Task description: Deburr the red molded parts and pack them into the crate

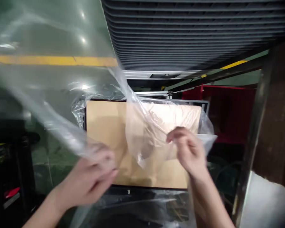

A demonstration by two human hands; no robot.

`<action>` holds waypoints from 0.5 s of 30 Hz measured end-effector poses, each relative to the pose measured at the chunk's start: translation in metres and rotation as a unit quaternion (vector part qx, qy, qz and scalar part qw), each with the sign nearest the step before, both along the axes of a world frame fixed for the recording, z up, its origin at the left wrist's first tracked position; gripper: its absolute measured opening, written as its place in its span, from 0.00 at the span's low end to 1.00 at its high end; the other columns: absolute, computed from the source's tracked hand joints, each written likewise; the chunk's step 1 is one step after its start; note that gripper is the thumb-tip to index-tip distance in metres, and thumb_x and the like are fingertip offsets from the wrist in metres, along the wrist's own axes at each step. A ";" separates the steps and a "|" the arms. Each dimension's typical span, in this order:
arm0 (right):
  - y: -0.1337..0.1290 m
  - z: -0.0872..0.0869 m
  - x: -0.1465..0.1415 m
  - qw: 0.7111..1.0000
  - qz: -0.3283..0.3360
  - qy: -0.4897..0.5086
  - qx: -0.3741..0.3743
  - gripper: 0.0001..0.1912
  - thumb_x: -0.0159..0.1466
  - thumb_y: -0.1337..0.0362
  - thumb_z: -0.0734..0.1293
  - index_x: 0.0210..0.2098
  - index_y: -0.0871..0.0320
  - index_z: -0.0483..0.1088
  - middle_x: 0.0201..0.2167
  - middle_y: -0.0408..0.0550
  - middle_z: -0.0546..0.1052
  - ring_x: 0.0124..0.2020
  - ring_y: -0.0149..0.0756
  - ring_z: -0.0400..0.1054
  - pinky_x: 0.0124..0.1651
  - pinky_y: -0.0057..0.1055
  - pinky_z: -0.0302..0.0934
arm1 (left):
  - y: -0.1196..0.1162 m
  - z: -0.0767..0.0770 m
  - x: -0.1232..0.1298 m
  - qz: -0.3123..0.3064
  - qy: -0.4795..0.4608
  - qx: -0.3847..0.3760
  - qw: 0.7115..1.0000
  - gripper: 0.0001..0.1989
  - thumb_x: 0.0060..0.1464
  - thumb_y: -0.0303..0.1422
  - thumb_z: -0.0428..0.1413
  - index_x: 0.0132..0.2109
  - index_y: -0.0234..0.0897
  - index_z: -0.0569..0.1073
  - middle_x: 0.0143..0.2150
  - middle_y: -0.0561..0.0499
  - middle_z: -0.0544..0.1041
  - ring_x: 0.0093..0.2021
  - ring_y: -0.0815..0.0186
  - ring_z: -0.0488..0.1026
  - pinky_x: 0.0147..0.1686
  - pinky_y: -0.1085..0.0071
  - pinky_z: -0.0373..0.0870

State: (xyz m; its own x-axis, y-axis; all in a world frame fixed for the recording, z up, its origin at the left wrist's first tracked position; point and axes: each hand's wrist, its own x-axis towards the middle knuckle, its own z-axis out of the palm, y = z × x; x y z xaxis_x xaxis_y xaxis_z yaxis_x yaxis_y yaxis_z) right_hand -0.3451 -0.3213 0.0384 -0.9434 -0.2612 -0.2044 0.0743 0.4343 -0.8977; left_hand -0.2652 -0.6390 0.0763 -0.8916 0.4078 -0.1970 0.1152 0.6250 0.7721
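Pinching clear plastic sheet between fingers

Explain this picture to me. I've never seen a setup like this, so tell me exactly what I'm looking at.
This picture comes from a camera worn on a person's head, looking forward and down, so the two arms reaching in from below are that person's own. No machine is involved; these are bare hands. The right hand pinches a clear plastic film, while the left hand, blurred, is against the same film. Behind the film lies a flat sheet of tan cardboard, set in a dark frame. Above it is a grey louvred panel.
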 end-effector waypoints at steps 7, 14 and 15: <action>-0.050 -0.047 0.000 0.925 0.265 -0.269 -0.037 0.25 0.70 0.42 0.67 0.53 0.56 0.71 0.35 0.42 0.74 0.34 0.34 0.68 0.37 0.31 0.59 | 0.103 -0.070 -0.021 -0.227 0.003 -0.067 0.972 0.16 0.66 0.23 0.46 0.45 0.32 0.79 0.45 0.41 0.83 0.46 0.52 0.81 0.47 0.55 0.79; -0.040 -0.048 0.012 0.928 0.259 -0.262 0.053 0.22 0.76 0.53 0.61 0.27 0.57 0.64 0.25 0.38 0.68 0.28 0.29 0.63 0.35 0.30 0.53 | 0.079 -0.022 0.006 -0.208 0.040 -0.055 0.976 0.15 0.67 0.36 0.57 0.53 0.29 0.77 0.47 0.40 0.84 0.44 0.55 0.82 0.41 0.60 0.82; -0.040 -0.045 0.014 0.924 0.280 -0.258 0.047 0.22 0.76 0.55 0.61 0.27 0.57 0.64 0.25 0.38 0.68 0.28 0.28 0.62 0.34 0.30 0.52 | 0.066 -0.012 -0.005 -0.177 0.056 -0.008 0.983 0.12 0.66 0.37 0.58 0.50 0.33 0.78 0.44 0.45 0.85 0.42 0.59 0.82 0.42 0.63 0.82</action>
